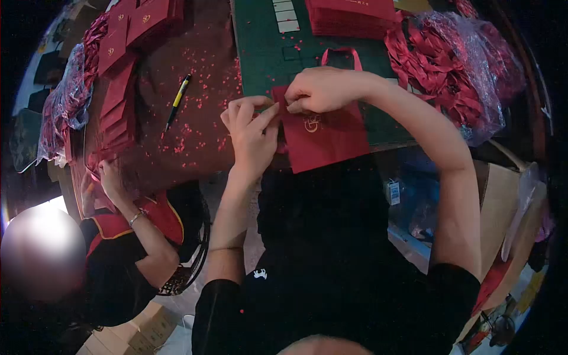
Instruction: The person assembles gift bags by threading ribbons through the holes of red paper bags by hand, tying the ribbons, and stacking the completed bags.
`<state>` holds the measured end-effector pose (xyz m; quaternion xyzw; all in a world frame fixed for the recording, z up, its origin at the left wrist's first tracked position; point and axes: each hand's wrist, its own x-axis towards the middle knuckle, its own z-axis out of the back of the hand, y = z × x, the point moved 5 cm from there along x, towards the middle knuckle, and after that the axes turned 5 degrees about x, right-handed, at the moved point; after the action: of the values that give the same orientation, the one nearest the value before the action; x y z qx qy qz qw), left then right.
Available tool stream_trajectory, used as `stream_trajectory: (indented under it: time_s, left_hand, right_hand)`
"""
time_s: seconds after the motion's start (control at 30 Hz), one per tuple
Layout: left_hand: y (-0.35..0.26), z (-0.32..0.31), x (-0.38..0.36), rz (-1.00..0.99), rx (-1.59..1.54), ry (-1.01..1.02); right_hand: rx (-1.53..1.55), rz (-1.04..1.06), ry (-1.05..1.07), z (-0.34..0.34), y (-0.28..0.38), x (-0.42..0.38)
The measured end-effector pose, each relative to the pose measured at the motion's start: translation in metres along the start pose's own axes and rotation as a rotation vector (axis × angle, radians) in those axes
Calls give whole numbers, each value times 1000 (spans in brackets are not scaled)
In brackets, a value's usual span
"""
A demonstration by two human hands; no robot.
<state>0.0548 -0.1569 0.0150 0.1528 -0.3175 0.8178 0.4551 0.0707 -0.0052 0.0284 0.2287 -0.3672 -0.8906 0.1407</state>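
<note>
A red bag [331,139] with a gold emblem lies at the table's front edge, its lower part reaching past the edge. A red ribbon handle [343,52] loops out beyond its far side. My left hand [251,127] is at the bag's upper left corner, thumb and fingertips pinched together; whatever is between them is too small to make out. On the bag's upper left part rests my right hand [322,92], its fingers curled and closed near the same corner. What those fingers hold is hidden.
Red bags are stacked at the back [352,18] and left [151,23]. Red ribbons [441,77] in plastic lie right. A yellow-black pen [177,102] lies among red scraps. A co-worker's hand [112,180] is at left. A cardboard box [503,195] stands lower right.
</note>
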Motion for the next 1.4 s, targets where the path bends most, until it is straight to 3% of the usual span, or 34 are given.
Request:
stream_trajectory:
  time_s: [0.07, 0.27, 0.4, 0.43, 0.53, 0.63, 0.67, 0.83, 0.9, 1.1, 1.23, 1.33, 1.4]
  left_hand:
    - [2, 0, 1, -12, -15, 0]
    - [3, -6, -1, 29, -54, -4]
    - [4, -9, -4, 34, -74, -37]
    - [4, -9, -4, 21, -63, -38]
    - [2, -6, -3, -21, -6, -25]
    - [3, -8, -4, -13, 45, -19]
    - [2, -7, -3, -14, 24, -29]
    - [5, -7, -4, -39, 59, -37]
    - [6, -8, -6, -36, 47, -24]
    - [4, -8, -5, -63, 70, -10]
    - [6, -11, -6, -83, 1, -37]
    - [6, -10, -5, -71, -36, -44]
    - [6, -11, -4, -57, -8, -25]
  right_hand:
    - [31, 13, 2, -6, -8, 0]
    - [384, 92, -266, -15, -22, -6]
    - [241, 69, -302, -18, -23, -6]
    - [322, 121, -316, -17, -23, -5]
    - [580, -46, -202, -18, -27, -2]
    - [477, -19, -192, -16, -26, 0]
    - [397, 92, -250, -17, -29, 4]
    - [277, 89, -289, -14, -24, 7]
    - [286, -13, -264, -17, -28, 9]
    - [134, 59, -265, -19, -23, 10]
    - [345, 4, -225, -15, -27, 10]
    - [338, -29, -231, -9, -18, 5]
    - [264, 67, -285, -18, -26, 11]
